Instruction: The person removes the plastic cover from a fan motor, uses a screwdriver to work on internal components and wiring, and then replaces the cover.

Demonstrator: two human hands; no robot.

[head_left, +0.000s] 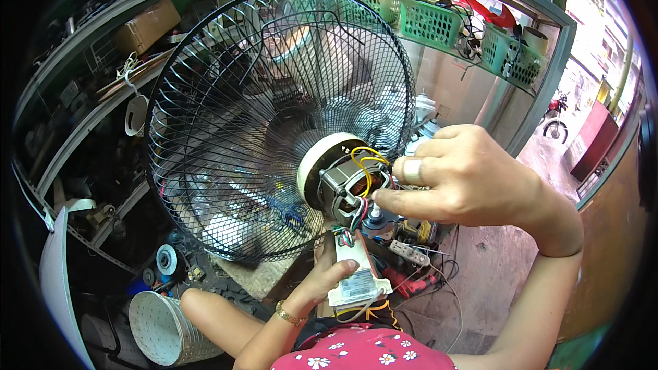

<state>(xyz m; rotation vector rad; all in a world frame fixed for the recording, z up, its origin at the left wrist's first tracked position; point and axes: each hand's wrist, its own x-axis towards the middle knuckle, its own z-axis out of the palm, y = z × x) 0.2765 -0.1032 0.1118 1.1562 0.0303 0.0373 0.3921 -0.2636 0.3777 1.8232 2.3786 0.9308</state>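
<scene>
A black wire fan guard [205,130] fills the middle, with an exposed motor [343,181] and cream round housing [308,175] at its centre. Yellow, red and black wires [370,154] hang from the motor. My right hand [459,175], wearing a ring, is bent over these wires at the motor's right, its lower finger reaching toward them; what its fingertips hold is hidden. My left hand [329,274] grips a white housing [360,288] below the motor, thumb on its face, with wires looping from its top.
Shelves [96,116] with clutter line the left. Green baskets [428,24] sit on a back shelf. A power strip [409,253] and red tool [404,281] lie below right. A white perforated bucket [157,329] stands lower left. A motorbike [554,127] is visible outside.
</scene>
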